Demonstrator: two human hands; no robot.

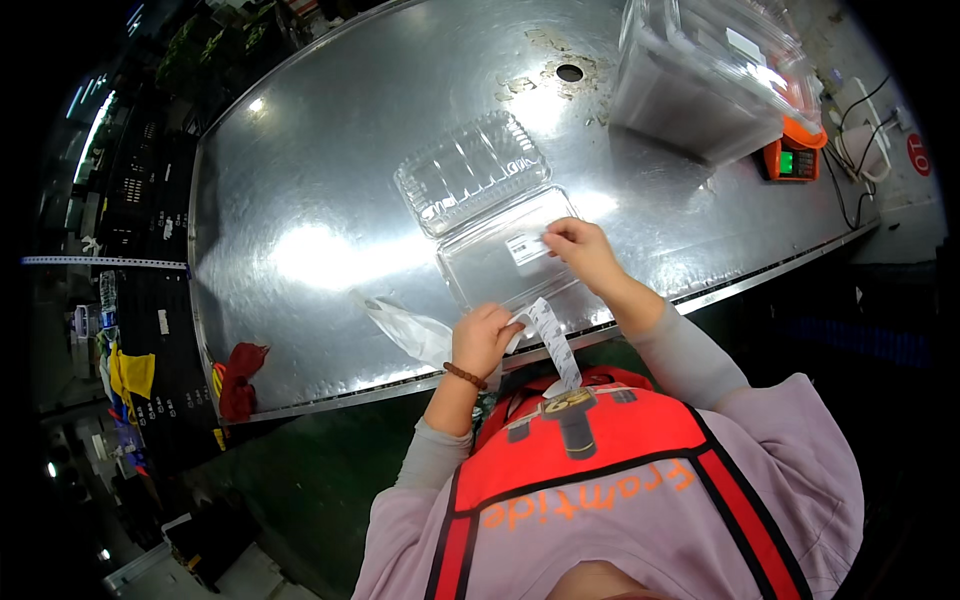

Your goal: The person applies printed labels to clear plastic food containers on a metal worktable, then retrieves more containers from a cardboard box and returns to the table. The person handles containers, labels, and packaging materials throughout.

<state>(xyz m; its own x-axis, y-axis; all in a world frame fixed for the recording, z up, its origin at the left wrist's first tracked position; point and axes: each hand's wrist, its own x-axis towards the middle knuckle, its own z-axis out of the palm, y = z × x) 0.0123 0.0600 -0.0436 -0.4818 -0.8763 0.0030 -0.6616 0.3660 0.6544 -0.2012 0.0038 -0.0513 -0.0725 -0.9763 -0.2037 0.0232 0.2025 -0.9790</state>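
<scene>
An open clear plastic clamshell container [474, 174] lies on the steel table, its flat lid half [480, 262] towards me. Over the lid, my right hand [583, 251] pinches the right edge of a small white printed label [525, 248]. Whether the label touches the plastic, I cannot tell. My left hand [480, 337], with a brown bead bracelet [465, 376] at the wrist, grips a curling strip of label paper [555, 341] that hangs down by my apron. Beside that hand, a crumpled white plastic bag [409, 328] lies at the table's near edge.
Stacked clear plastic containers [690, 90] stand at the back right, by an orange scale [791, 161] with cables. The steel table [300, 187] has a round hole [570, 73] towards its far side. A dark red cloth [244, 379] drapes over the near left corner.
</scene>
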